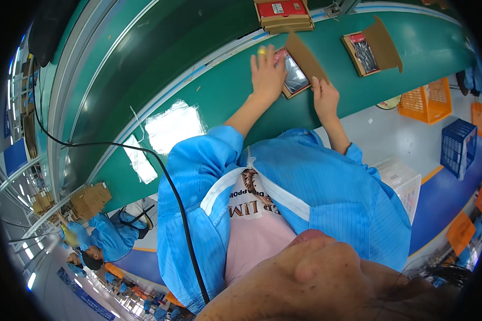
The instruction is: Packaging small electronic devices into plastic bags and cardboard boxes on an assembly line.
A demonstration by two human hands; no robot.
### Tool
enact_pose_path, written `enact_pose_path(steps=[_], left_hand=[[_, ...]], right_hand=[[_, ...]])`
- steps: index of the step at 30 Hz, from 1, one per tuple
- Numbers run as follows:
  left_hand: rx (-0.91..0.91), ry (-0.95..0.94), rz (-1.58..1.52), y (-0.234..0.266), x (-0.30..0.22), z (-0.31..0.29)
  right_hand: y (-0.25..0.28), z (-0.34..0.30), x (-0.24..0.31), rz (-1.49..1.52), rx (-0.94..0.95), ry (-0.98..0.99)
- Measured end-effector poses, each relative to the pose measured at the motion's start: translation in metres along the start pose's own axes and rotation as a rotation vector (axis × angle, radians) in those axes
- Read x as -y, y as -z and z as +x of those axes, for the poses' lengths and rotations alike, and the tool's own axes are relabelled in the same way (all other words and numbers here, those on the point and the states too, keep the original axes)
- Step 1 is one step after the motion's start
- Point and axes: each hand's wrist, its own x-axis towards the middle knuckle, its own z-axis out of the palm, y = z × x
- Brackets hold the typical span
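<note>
A small open cardboard box [309,68] lies on the green work surface in front of me, its lid flap raised on the right. Inside sit a clear plastic bag [295,76] with something dark in it and a piece with red print. My left hand [268,76] rests over the box's left side, fingers stretched out, a yellow band on one fingertip. With thumb and fingers, my right hand [325,97] pinches the lower right edge of the flap. A second open box [389,49] lies farther right, holding a bagged dark item [364,54] and something red.
Stacked flat boxes [286,22] with a red top stand at the far edge. White plastic bags [175,127] lie to the left. Orange [426,101], blue [458,147] and white [399,184] crates stand on the right. A black cable [168,179] crosses the left. Co-workers [110,241] sit at lower left.
</note>
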Motion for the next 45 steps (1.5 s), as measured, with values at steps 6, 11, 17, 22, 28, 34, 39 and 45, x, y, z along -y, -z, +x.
enact_pose_path(steps=[6,11,17,22,28,34,39,45], left_hand=[[0.050,-0.074,-0.104,-0.006,0.005,0.000],[-0.168,0.203,-0.152,0.012,0.048,-0.003],[-0.121,0.209,-0.186,-0.007,0.070,-0.006],[-0.164,0.259,-0.256,-0.016,0.095,-0.022],[-0.260,0.492,-0.708,-0.022,0.098,0.073],[-0.001,0.884,-1.286,-0.045,0.092,0.118],[-0.184,1.047,-1.268,-0.013,0.131,0.029],[-0.338,1.097,-1.175,0.062,0.212,-0.048]], right_hand=[[0.007,0.000,-0.009,0.056,0.042,-0.024],[0.087,0.041,-0.024,0.134,-0.096,-0.270],[0.129,0.093,-0.108,-0.113,-0.174,-0.265],[0.133,0.070,-0.091,-0.658,0.259,-0.288],[0.014,0.149,-0.012,0.186,0.070,-0.028],[-0.082,0.193,0.007,0.102,0.420,-0.217],[-0.121,0.127,0.063,0.145,0.345,-0.034],[-0.201,0.078,0.162,0.122,0.504,0.085]])
